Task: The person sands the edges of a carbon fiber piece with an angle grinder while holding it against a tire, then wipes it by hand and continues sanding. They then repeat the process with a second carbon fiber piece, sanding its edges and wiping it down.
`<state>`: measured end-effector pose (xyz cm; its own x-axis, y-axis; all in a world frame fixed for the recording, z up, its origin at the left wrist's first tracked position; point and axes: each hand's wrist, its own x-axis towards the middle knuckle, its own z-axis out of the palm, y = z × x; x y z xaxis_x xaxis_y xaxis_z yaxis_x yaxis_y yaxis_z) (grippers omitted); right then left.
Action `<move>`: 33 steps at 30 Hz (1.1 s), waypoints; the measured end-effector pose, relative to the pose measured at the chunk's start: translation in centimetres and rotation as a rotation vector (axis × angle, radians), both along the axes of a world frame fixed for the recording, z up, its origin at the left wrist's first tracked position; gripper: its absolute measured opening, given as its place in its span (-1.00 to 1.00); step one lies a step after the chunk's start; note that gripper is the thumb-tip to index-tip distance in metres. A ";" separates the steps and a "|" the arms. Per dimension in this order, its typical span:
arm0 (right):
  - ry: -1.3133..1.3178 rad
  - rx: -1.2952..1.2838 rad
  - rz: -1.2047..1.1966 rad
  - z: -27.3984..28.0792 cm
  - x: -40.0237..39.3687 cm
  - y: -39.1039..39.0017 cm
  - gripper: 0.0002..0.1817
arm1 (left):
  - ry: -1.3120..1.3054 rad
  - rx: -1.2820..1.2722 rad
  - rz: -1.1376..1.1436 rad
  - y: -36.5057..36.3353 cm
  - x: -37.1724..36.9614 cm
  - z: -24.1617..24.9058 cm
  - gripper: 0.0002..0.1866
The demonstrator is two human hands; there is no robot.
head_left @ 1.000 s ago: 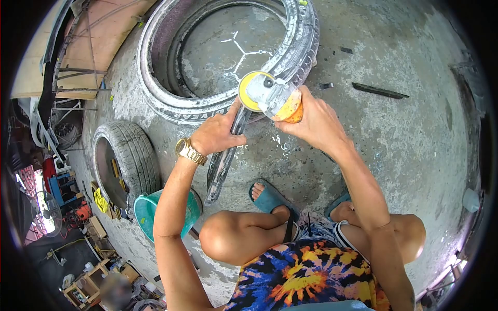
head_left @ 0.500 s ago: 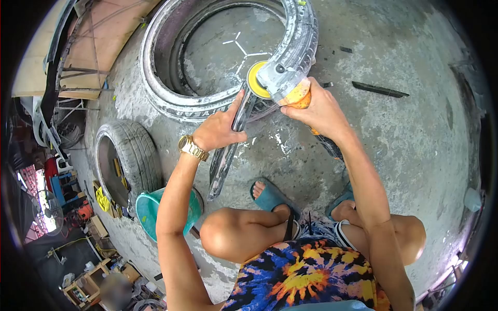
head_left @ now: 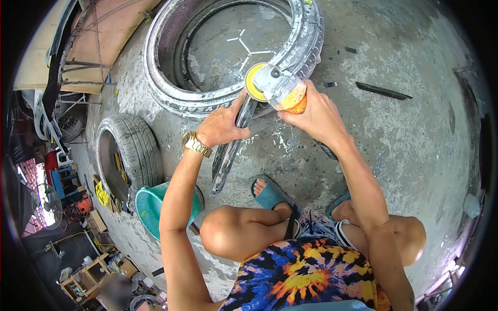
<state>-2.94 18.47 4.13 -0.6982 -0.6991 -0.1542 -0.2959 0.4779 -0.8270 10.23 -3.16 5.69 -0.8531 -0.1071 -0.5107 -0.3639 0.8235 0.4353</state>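
Note:
My left hand (head_left: 224,125), with a gold watch at the wrist, is closed on a long black strip (head_left: 228,155) whose lower end points down toward my feet. The upper end of the strip meets the yellow disc (head_left: 257,82) of an angle grinder. My right hand (head_left: 314,111) grips the grinder's orange and grey body (head_left: 286,93). Behind both hands a large tyre (head_left: 176,98), smeared with white, lies flat on the concrete floor. The disc is over the tyre's near edge.
A second tyre (head_left: 140,150) stands upright at the left, with a green bucket (head_left: 150,210) beside it. A black strip (head_left: 384,90) and small black pieces lie on the floor at the right. Shelves and clutter fill the lower left.
The grinder and my right hand have shifted slightly left. The strip's lower end sits slightly higher and further right. The view has also shifted a little.

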 end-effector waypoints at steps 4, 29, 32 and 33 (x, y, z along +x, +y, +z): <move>0.012 0.045 0.067 0.7 0.2 0.6 -0.32 | -0.015 0.002 0.003 -0.3 0.0 -0.4 0.09; -0.916 -0.621 -0.467 -3.7 -1.9 8.6 -0.62 | 0.186 1.244 0.398 3.0 3.0 -1.6 0.08; -0.941 -0.654 -0.472 -3.6 -2.2 9.1 -0.62 | 0.227 1.367 0.456 2.9 3.2 -1.3 -0.03; -0.951 -0.654 -0.465 -3.6 -2.3 9.3 -0.61 | 0.235 1.444 0.505 2.9 3.2 -1.1 -0.08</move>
<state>-5.26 27.76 0.50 -0.7024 -0.5514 -0.4501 0.6372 -0.2053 -0.7428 13.47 -0.22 4.57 -0.9545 0.0501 -0.2941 -0.2767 -0.5170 0.8100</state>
